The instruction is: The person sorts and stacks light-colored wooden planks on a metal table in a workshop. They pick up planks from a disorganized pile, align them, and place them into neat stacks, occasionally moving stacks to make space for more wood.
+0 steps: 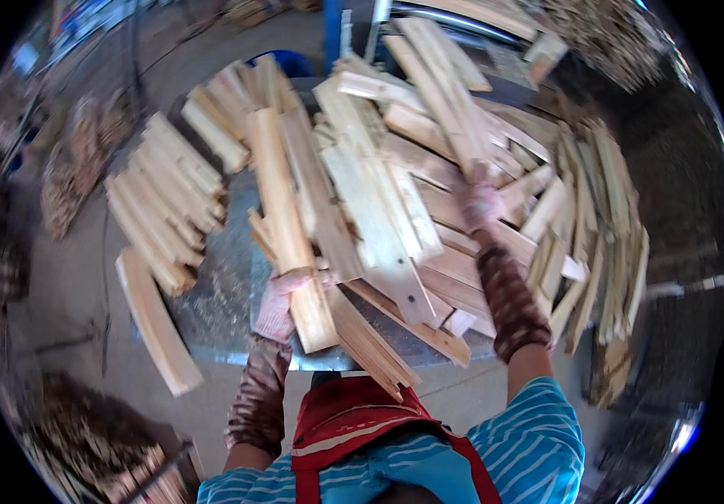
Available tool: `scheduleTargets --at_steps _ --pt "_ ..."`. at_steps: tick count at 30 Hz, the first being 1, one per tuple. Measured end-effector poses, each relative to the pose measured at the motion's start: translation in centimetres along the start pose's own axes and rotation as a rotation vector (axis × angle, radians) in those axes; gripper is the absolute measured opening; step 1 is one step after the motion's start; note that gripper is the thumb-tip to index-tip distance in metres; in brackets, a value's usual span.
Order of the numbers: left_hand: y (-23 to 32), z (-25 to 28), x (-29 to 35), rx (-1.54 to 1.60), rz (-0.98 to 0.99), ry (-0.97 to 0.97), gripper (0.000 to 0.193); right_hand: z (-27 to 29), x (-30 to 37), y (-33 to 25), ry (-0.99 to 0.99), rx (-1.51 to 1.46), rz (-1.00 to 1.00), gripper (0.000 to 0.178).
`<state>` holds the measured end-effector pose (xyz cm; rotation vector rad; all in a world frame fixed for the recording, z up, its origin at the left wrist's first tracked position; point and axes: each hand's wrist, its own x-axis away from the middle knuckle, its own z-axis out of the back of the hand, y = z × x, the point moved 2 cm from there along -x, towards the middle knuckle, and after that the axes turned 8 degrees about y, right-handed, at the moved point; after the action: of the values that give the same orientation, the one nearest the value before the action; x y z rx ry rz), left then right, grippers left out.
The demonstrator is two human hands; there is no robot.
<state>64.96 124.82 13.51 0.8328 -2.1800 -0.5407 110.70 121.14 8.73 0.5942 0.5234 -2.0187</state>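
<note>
My left hand (274, 309), in a pale work glove, is closed around the lower part of a light wooden board (281, 202) that points away from me. Farther off on the right, my gloved right hand (478, 203) is closed at the near end of long wooden slats (442, 88); it is slightly blurred. Between the hands lie pale boards (379, 223), one with dark spots near its end. Under my right forearm, brownish planks (454, 273) overlap at several angles.
A metal-topped table (227, 315) bears the wood. Slats lie in a row (164, 202) at left, with a single board (158, 323) overhanging the edge. Slats stack at the right (610, 218). More wood piles up on the floor at lower left (110, 445). A blue post (332, 38) stands behind.
</note>
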Motion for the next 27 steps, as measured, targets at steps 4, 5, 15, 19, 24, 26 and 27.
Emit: scheduleTargets --at_steps 4,5,15,19,24,26,27 --pt "-0.7 -2.4 0.9 -0.004 -0.023 0.066 0.045 -1.2 -3.9 2.2 -0.489 0.015 -0.266 0.060" --pt "-1.2 -3.0 0.3 -0.026 -0.063 0.015 0.044 -1.4 -3.0 2.0 -0.443 -0.130 -0.152 0.056" --pt "-9.0 -9.7 -9.5 -0.008 -0.143 0.146 0.068 16.4 11.4 -13.6 -0.837 -0.649 -0.110 0.089" --pt "-9.5 -10.1 -10.8 -0.084 -0.111 -0.016 0.051 15.6 12.1 -11.9 -0.709 -0.623 0.018 0.087" --pt "-6.3 -9.0 -6.8 -0.012 -0.045 0.047 0.050 8.4 5.7 -5.8 -0.612 -0.786 0.139 0.078" --pt "-5.1 -6.8 -4.9 0.104 -0.062 0.013 0.052 3.5 1.0 -2.4 -0.359 -0.536 0.079 0.079" --pt "-4.6 -5.5 -3.7 0.115 -0.109 -0.015 0.058 0.6 -0.9 -0.2 -0.271 -0.378 0.086 0.079"
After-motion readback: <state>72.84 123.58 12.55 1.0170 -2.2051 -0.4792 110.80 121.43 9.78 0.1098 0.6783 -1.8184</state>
